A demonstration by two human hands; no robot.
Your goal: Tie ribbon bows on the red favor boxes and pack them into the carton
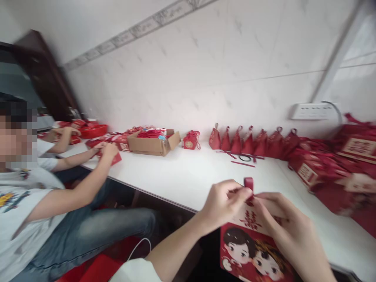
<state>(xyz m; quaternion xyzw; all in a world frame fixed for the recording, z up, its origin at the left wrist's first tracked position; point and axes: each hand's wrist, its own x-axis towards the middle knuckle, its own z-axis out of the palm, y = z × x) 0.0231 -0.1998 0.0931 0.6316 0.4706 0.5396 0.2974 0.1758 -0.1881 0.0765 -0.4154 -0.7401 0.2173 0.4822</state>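
A red gift box point(237, 246) with a cartoon couple and a gold character panel hangs below my hands at the table's front edge. A dark red ribbon point(248, 183) stands up in a small loop at its top. My left hand point(225, 201) pinches the base of this loop between thumb and fingers. My right hand point(293, 223) is closed at the same spot from the other side, its thumb and forefinger on the ribbon. The right hand covers part of the box, and the ribbon's lower end is hidden by the fingers.
Behind my hands stands a row of red pouch-shaped gift boxes point(248, 143), with loose ribbon strips point(242, 163) before them. More red boxes point(323, 180) pile up at right. A cardboard box point(147, 145) stands left; a co-worker's hands point(107, 150) handle a red piece there.
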